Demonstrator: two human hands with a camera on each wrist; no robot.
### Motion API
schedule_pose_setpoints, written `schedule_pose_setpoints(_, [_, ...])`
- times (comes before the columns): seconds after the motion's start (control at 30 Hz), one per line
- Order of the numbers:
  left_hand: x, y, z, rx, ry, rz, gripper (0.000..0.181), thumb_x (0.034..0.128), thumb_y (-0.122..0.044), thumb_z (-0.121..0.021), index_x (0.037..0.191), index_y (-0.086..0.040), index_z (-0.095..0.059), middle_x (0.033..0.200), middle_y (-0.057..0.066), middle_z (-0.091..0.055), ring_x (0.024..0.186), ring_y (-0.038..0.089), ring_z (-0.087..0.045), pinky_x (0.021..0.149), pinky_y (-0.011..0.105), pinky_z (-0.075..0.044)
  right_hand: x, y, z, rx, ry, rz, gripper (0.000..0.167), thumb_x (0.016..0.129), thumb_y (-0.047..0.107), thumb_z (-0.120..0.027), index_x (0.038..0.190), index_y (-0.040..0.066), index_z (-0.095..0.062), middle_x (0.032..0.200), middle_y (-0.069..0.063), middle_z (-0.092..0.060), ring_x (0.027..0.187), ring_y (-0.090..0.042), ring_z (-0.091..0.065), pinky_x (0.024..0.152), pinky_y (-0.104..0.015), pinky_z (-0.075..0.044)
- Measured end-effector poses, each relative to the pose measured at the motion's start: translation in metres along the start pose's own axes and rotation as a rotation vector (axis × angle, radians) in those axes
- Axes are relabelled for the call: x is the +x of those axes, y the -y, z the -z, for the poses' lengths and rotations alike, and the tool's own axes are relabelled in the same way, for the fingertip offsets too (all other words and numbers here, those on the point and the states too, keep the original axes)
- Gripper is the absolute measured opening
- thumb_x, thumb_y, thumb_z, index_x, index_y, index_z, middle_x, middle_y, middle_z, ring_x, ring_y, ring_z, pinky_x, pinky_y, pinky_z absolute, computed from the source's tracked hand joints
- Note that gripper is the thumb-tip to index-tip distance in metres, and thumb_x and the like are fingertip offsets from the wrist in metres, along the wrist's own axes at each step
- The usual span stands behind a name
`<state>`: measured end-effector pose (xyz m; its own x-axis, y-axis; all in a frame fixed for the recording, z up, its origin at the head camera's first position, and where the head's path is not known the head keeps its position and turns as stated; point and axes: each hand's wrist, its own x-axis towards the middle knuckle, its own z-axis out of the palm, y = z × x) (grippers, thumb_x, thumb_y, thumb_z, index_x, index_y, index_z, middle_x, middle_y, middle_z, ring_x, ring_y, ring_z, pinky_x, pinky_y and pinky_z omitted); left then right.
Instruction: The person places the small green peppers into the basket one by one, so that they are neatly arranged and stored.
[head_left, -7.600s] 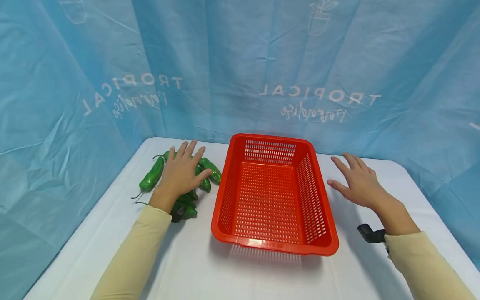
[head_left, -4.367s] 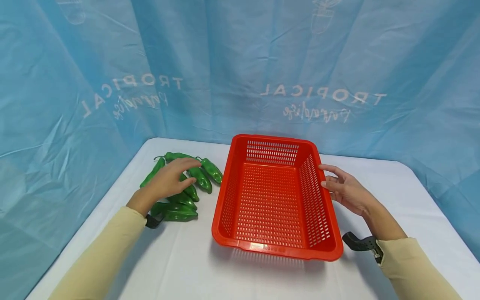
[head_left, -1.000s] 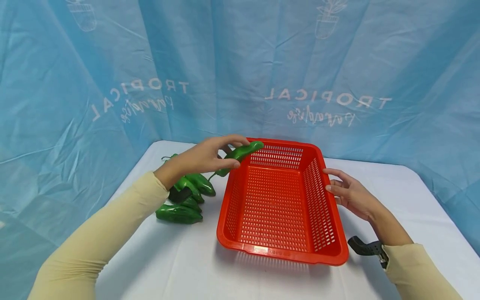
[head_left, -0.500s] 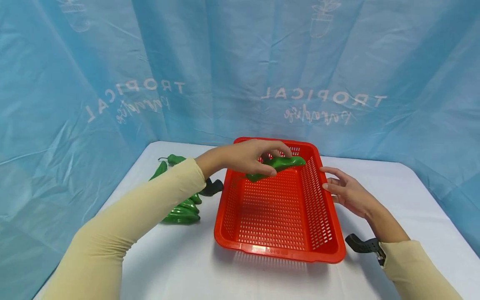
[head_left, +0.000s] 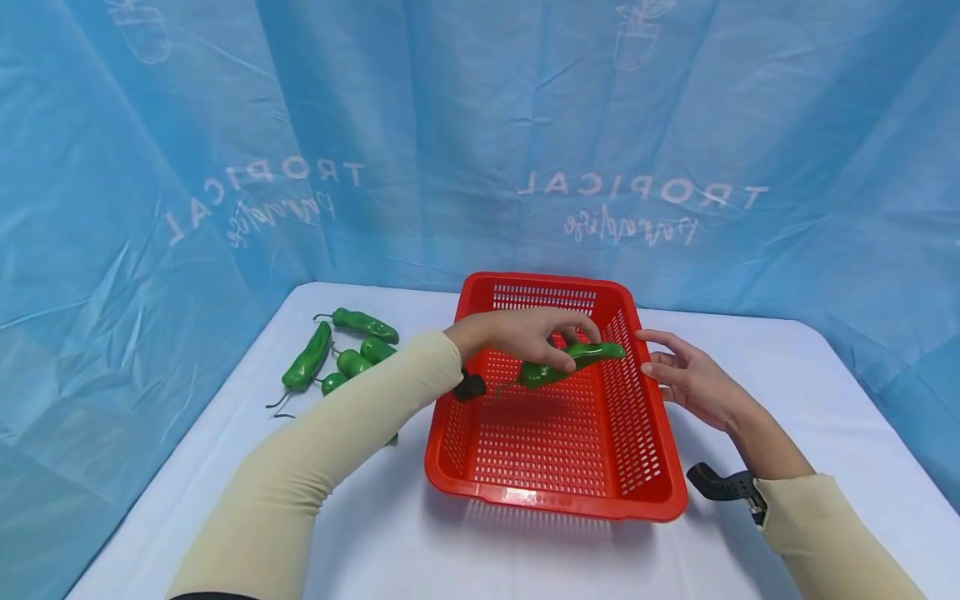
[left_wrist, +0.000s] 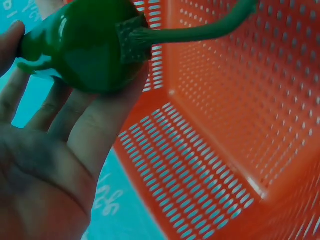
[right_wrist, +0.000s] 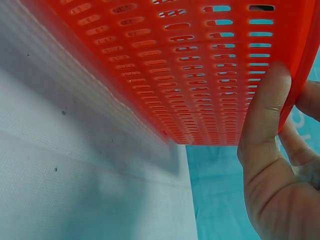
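The left hand (head_left: 536, 333) holds a green pepper (head_left: 543, 373) between thumb and fingers over the red basket (head_left: 555, 502), its stem pointing left. In the left wrist view the pepper (left_wrist: 90, 47) lies against the fingers of the left hand (left_wrist: 55, 145), with the basket wall (left_wrist: 187, 175) behind it. At the basket's right rim is the right hand (head_left: 693, 383). The right wrist view has the thumb of the right hand (right_wrist: 280, 185) against the outside of the basket (right_wrist: 175, 75), fingers by the rim.
Several green peppers (head_left: 307, 358) lie on the white table (head_left: 420, 550) left of the basket, some partly hidden by the left sleeve (head_left: 337, 442). A blue printed curtain (head_left: 480, 150) hangs behind the table. A black band (head_left: 727, 486) is around the right wrist.
Since about a second ago the left hand has carried the pepper rightward from the basket's left rim to above its middle, and slightly toward the near side. The right hand has stayed at the rim.
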<state>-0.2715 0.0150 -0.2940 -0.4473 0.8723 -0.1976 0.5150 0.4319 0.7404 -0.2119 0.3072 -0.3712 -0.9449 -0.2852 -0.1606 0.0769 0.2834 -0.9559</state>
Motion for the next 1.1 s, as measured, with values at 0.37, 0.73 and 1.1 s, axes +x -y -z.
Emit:
schedule_pose_setpoints(0.37, [0.014, 0.008, -0.025, -0.098, 0.037, 0.061, 0.041, 0.0961, -0.012, -0.062, 0.131, -0.028, -0.048, 0.119, 0.005, -0.061, 0.102, 0.019, -0.063, 0.080, 0.028, -0.060, -0.001, 0.000, 0.000, -0.005, -0.001, -0.001, 0.069, 0.098, 0.026, -0.061, 0.155, 0.021, -0.025, 0.119, 0.010, -0.062, 0.104, -0.010, -0.068, 0.087, -0.036, -0.060])
schedule_pose_setpoints(0.73, [0.017, 0.009, -0.032, -0.063, 0.020, 0.042, 0.047, 0.0928, -0.007, -0.065, 0.131, -0.031, -0.052, 0.125, 0.002, -0.059, 0.111, 0.018, -0.058, 0.078, 0.025, -0.059, -0.002, 0.000, 0.000, -0.009, -0.006, 0.000, 0.069, 0.098, 0.026, -0.062, 0.155, 0.021, -0.025, 0.120, 0.007, -0.062, 0.103, -0.010, -0.068, 0.086, -0.037, -0.060])
schedule_pose_setpoints(1.1, [0.027, 0.015, -0.043, -0.035, 0.137, 0.064, 0.045, 0.0904, -0.007, -0.068, 0.128, -0.029, -0.056, 0.128, 0.003, -0.057, 0.115, 0.017, -0.053, 0.080, 0.024, -0.059, 0.000, -0.001, -0.001, -0.010, -0.005, -0.010, 0.068, 0.098, 0.027, -0.061, 0.155, 0.022, -0.025, 0.120, 0.010, -0.062, 0.105, -0.009, -0.067, 0.086, -0.037, -0.060])
